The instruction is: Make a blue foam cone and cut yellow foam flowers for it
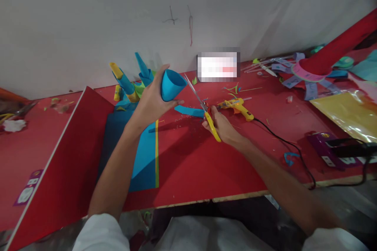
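**Trimming a rolled blue cone with scissors**

The left hand [151, 102] has its grip closed around a rolled blue paper cone [171, 85], held raised above the red counter [188, 164] with the open mouth turned toward the camera. The right hand [221, 125] has its grip closed through the yellow handles of the scissors [203, 108], whose blades point up and away toward the cone's rim, their tip just beside it and not clearly touching. The step in hand looks like trimming the cone's edge; the next move calls for bringing the rim between the blades and steadying the roll so it does not unwind.

Just below the blades lies a blue paper strip [188, 110]; beyond the right grip rests a yellow glue gun [237, 106] with its black cord trailing off. Behind the left grip stand finished blue and yellow cones [129, 86], partly hidden by the hand. Whether the blades are parted is hard to make out, and the fingers in the handles are hidden
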Tool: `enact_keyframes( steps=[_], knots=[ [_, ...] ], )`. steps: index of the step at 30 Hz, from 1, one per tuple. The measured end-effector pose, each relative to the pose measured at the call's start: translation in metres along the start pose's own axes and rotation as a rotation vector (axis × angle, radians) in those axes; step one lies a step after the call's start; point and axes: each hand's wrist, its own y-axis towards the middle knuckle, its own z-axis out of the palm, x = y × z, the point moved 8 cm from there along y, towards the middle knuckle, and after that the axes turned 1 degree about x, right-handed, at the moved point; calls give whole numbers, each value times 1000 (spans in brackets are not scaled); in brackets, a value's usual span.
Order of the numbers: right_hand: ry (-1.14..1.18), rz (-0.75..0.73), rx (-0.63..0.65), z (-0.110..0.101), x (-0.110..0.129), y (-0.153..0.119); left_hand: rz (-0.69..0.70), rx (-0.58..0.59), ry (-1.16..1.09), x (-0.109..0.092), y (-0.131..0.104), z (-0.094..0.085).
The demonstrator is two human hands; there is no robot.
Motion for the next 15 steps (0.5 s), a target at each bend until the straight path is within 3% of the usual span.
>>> enact_keyframes(
  steps=[5, 15],
  knots=[
    [-13, 74, -32, -7, 0, -1, 4, -39, 117, -5, -5, -3],
    [-30, 22, -55, -14, 14, 1, -5, -55, 276, -17, -9, -2]
  ],
)
